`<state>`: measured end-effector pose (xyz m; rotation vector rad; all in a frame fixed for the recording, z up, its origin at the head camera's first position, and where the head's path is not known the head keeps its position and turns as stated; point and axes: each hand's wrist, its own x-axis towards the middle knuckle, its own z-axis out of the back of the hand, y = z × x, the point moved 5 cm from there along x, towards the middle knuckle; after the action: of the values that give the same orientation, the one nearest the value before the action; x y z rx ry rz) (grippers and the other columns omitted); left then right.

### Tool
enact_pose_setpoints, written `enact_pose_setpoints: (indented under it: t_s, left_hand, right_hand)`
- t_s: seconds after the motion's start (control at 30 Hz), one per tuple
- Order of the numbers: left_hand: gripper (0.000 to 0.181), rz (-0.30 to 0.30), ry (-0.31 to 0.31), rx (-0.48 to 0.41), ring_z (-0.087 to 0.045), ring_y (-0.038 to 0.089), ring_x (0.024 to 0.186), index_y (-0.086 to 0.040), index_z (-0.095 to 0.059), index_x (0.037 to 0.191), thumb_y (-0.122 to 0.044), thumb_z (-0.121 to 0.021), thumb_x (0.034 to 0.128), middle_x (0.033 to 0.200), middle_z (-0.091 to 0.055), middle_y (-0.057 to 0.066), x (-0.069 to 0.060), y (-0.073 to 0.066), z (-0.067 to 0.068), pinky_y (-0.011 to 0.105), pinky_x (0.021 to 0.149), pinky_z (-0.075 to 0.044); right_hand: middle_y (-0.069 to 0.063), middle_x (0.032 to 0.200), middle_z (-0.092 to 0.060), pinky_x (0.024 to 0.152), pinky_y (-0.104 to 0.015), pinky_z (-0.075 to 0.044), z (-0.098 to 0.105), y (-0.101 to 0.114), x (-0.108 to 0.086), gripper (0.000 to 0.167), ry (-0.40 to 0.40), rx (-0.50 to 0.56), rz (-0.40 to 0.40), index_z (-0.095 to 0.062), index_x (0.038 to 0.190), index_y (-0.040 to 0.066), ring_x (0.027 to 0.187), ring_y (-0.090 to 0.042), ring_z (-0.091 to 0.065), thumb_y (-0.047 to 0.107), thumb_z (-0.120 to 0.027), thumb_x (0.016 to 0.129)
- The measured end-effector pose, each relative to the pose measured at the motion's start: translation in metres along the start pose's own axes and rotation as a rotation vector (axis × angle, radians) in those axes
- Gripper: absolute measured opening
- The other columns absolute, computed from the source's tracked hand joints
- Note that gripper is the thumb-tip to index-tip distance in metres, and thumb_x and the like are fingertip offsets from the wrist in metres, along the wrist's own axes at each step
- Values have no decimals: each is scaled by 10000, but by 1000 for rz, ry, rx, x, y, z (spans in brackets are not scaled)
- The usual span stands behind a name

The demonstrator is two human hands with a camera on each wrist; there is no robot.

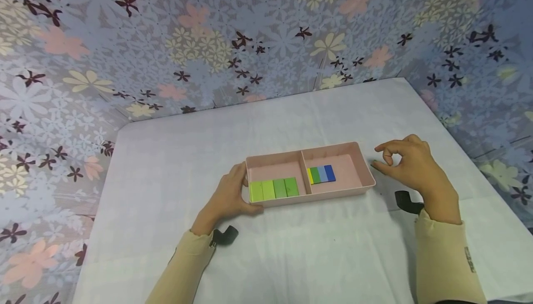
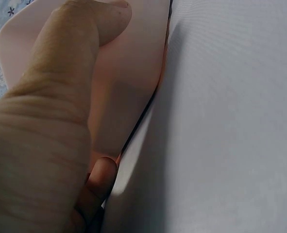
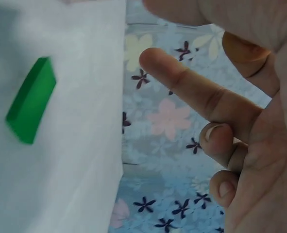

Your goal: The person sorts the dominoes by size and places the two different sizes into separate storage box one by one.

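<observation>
A pink two-compartment tray point(image 1: 275, 167) rests on the white cloth. My left hand point(image 1: 230, 194) grips its left end, the thumb point(image 2: 111, 22) against the front wall and other fingers around the side. Several green blocks point(image 1: 280, 188) line the front of the left compartment. In the right one, a short row of yellow, green, light blue and dark blue blocks point(image 1: 321, 174) begins at the divider. To the tray's right hovers my right hand point(image 1: 412, 163), thumb and index finger apart with nothing between them. Near them a loose green block point(image 3: 34, 102) lies on the cloth, mostly hidden in the head view.
A white cloth point(image 1: 179, 151) covers the table. Flowered fabric point(image 1: 266, 40) stands behind it and at both sides. Dark curved pieces point(image 1: 408, 202) stick out at both wrists.
</observation>
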<state>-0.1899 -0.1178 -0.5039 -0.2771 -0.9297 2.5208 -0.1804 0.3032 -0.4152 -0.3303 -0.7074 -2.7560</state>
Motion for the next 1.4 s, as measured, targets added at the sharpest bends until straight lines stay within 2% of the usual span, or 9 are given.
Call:
enact_pose_setpoints:
  t_s: [0.17, 0.3, 0.67, 0.87, 1.07, 1.23, 1.4]
  left_hand:
    - [1261, 1, 0, 13, -451, 142, 949, -296, -193, 1593, -555, -914, 592, 1326, -442, -34, 0, 1, 0, 356, 871, -419]
    - [1250, -2, -7, 17, -447, 139, 949, -302, -203, 1586, -550, -917, 590, 1295, -450, -44, 1, 0, 0, 350, 864, -419]
    - [1273, 16, 8, 10, -443, 139, 957, -319, -171, 1600, -554, -914, 593, 1311, -443, -58, 2, -2, 2, 358, 879, -413]
    - [1260, 9, 10, -4, -455, 134, 952, -308, -195, 1594, -523, -924, 589, 1326, -447, -53, 1, -1, 2, 349, 880, -424]
    - [1249, -7, 3, -2, -462, 122, 931, -286, -217, 1593, -519, -922, 589, 1290, -459, -59, 1, 1, -2, 329, 847, -429]
    - [1252, -3, 4, -4, -459, 128, 935, -272, -217, 1596, -517, -922, 590, 1285, -456, -58, 2, 1, -2, 339, 853, -428]
    - [1261, 3, 5, -4, -460, 131, 941, -254, -216, 1599, -520, -922, 589, 1305, -456, -45, 2, 0, 0, 349, 872, -431]
  right_hand:
    - [-131, 1048, -754, 734, -418, -196, -4, -11, -5, 488, 34, -33, -36, -420, 615, 206, 849, -264, -456, 85, -880, 722]
    - [-124, 1077, -749, 736, -416, -193, -7, -18, -7, 497, 59, -49, -54, -424, 610, 215, 855, -243, -437, 41, -883, 691]
    - [-25, 1096, -725, 671, -361, -205, -11, -27, -14, 508, 129, -102, 27, -389, 617, 238, 751, -167, -317, -123, -737, 698]
    - [-7, 1130, -734, 652, -326, -222, -17, -29, -15, 533, 126, -99, 84, -370, 620, 240, 757, -144, -306, -158, -713, 707]
    - [10, 1169, -719, 650, -335, -243, -22, -25, -10, 505, 195, -99, 34, -383, 629, 229, 753, -166, -301, -138, -697, 777]
    - [40, 1031, -685, 635, -323, -272, -25, -24, -7, 491, 215, -103, 17, -402, 627, 232, 748, -173, -309, -117, -707, 790]
    - [6, 805, -537, 615, -304, -286, -28, -26, -4, 438, 222, -116, 11, -476, 617, 247, 735, -175, -320, -83, -688, 811]
